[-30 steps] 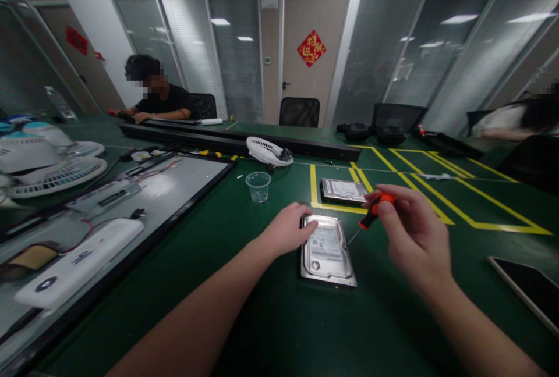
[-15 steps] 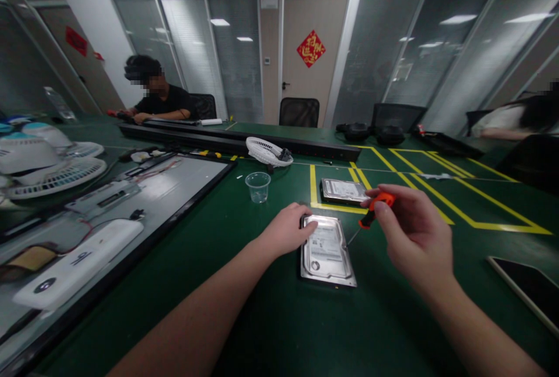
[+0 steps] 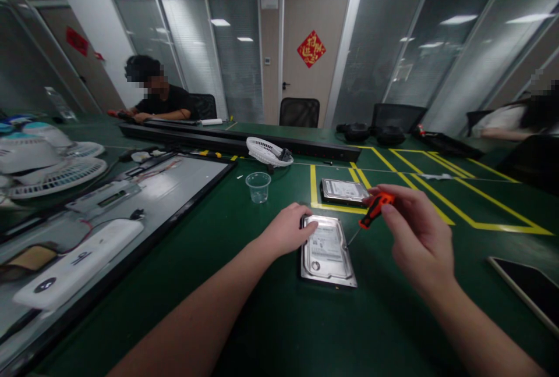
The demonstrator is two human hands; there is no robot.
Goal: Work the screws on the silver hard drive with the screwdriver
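Observation:
A silver hard drive lies label up on the green table in front of me. My left hand grips its far left corner, thumb on the top cover and fingers along the far edge. In my right hand is an orange and black screwdriver, held by its handle between thumb and fingers. It leans to the right, and its thin shaft reaches down to the drive's right edge. Whether the tip sits in a screw is too small to tell. Just beyond lies a second hard drive.
A clear plastic cup stands left of the second drive, with a white fan grille behind it. A large panel bearing a white power strip fills the left. At right lies a phone-like slab. Another person sits across the table.
My right thumb has shifted on the screwdriver handle, and the handle has turned slightly. The hard drive and my left hand stay where they were.

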